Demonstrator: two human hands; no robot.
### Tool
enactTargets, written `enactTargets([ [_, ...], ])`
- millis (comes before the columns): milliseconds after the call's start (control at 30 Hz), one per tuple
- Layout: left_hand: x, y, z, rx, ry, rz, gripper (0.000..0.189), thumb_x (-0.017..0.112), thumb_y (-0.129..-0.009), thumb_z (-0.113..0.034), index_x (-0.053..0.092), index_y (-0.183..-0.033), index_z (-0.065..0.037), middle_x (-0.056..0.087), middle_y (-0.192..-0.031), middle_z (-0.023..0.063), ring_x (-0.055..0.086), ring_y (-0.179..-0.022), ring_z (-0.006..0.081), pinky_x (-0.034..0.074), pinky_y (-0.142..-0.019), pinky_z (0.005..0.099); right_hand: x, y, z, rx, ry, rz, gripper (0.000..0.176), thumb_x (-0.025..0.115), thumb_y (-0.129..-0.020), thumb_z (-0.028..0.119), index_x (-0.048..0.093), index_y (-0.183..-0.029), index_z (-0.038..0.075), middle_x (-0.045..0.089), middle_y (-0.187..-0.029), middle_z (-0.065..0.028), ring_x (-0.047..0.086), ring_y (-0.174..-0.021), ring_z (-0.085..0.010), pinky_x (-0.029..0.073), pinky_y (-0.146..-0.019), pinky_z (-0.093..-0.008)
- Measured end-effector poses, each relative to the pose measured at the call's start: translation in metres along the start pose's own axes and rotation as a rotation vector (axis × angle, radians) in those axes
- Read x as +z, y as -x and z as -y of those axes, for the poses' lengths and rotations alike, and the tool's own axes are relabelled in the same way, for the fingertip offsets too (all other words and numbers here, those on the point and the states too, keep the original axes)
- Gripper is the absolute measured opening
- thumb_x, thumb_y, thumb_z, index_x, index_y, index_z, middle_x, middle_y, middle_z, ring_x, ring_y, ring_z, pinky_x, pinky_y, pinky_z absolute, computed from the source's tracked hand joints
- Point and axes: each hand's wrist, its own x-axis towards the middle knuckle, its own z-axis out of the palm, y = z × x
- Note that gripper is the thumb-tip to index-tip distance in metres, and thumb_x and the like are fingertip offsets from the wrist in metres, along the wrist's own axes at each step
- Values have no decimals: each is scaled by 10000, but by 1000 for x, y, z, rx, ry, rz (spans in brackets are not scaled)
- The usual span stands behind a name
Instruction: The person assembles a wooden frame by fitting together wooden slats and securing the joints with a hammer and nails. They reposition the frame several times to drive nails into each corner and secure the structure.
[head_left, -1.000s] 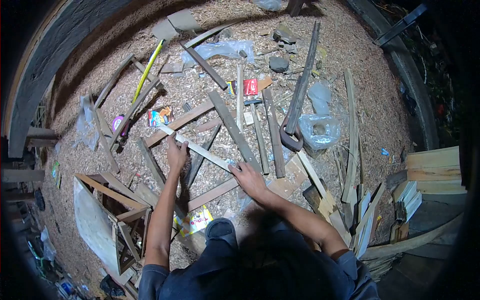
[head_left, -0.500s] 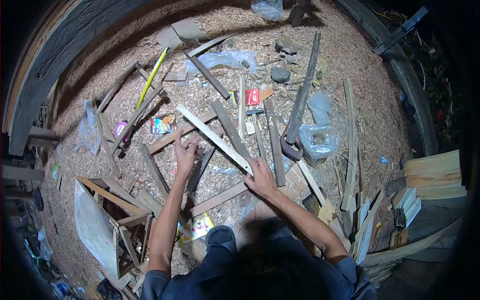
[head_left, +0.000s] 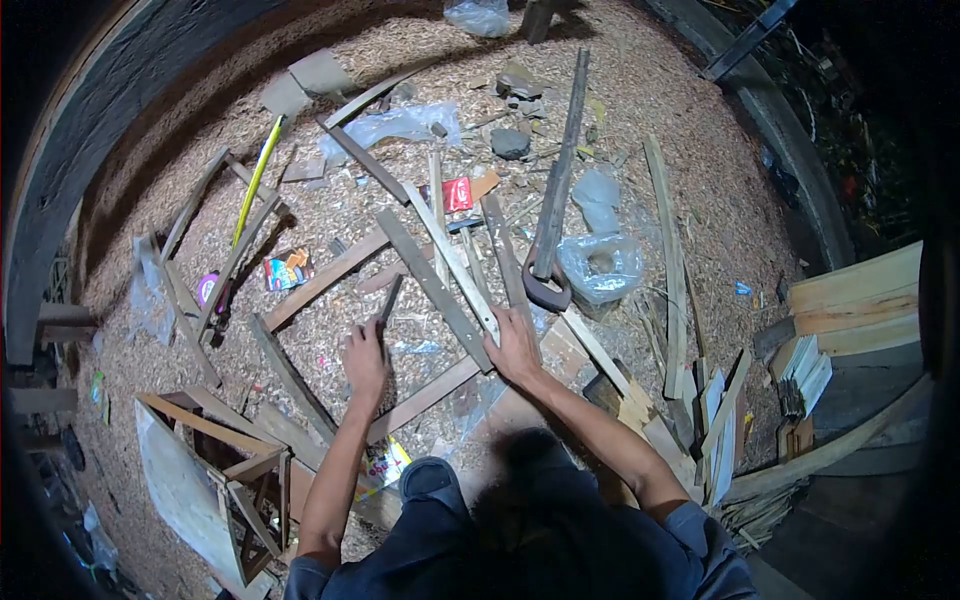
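Note:
My right hand (head_left: pixel 514 346) grips the lower end of a pale wooden strip (head_left: pixel 452 262), which slants up and to the left. Beside that strip, a darker grey-brown plank (head_left: pixel 425 282) lies over the corner of a wooden frame. My left hand (head_left: pixel 365 362) is at the lower end of a short dark piece (head_left: pixel 392 300), its fingers bent around or against it. Below and between the hands runs the frame's lower brown board (head_left: pixel 425 400).
A handsaw (head_left: pixel 548 288) lies right of my right hand, near a clear plastic bundle (head_left: pixel 600 270). A yellow tape measure blade (head_left: pixel 258 180) stretches at the left. A wooden stool-like frame (head_left: pixel 215 480) is at lower left, split wood (head_left: pixel 800 375) at the right.
The view has shifted. My left hand has moved down from the air to the short dark piece. The pale strip in my right hand now points more steeply upward.

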Motion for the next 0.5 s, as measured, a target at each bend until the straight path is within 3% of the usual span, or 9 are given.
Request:
enactTargets([
  [100,-2,-5,10,-67,126,8,384,621,-861,-129,516,-1219,-40,590,-1066,234,581,-959,399,474,-833,478,-7,0,2,9,-20,52,486,627,-853,167,502,-1291,-1,537,-1115,-212,521,-1052,-388,410,-935,-461],
  [167,-2,-8,20,3,234,-128,386,577,-880,-109,503,-1246,-11,613,-1004,259,593,-894,429,471,-808,489,-4,3,-3,11,-39,30,468,624,-867,183,514,-1285,6,553,-1109,-210,536,-1044,-385,416,-930,-458],
  [200,10,-13,34,15,234,-147,405,569,-888,-104,495,-1266,21,636,-935,208,627,-819,345,494,-740,435,-5,2,-5,6,-54,73,458,623,-867,181,520,-1278,8,557,-1111,-210,540,-1046,-383,418,-931,-456],
  [233,9,-16,38,25,234,-142,405,569,-888,-104,495,-1266,21,636,-935,208,627,-819,345,494,-740,435,-5,3,-6,2,-68,116,449,622,-866,179,526,-1271,11,561,-1114,-210,543,-1047,-381,419,-933,-455],
  [333,13,-22,40,-242,835,79,423,600,-920,-166,500,-1280,32,606,-827,34,582,-668,91,484,-559,262,-4,8,-9,-44,-65,73,416,618,-867,181,546,-1241,14,566,-1108,-208,538,-1059,-378,419,-943,-460],
  [433,10,-22,16,-254,990,64,381,587,-930,-151,510,-1266,11,586,-808,17,557,-608,99,501,-554,250,-21,17,6,-24,-50,43,409,619,-872,200,551,-1230,14,565,-1140,-212,528,-1083,-381,414,-964,-457],
  [467,-3,-14,-2,-418,1047,182,378,596,-931,-151,498,-1268,-9,590,-856,20,571,-655,106,519,-572,250,-23,20,13,-38,-105,67,430,622,-881,229,534,-1244,16,561,-1151,-216,533,-1086,-383,417,-964,-453],
  [500,-9,-8,-25,-403,1044,203,378,596,-931,-151,498,-1268,-9,590,-856,20,571,-655,106,519,-572,250,-26,21,20,-61,-164,92,453,626,-890,258,517,-1258,18,558,-1161,-221,538,-1090,-385,421,-964,-449],
])
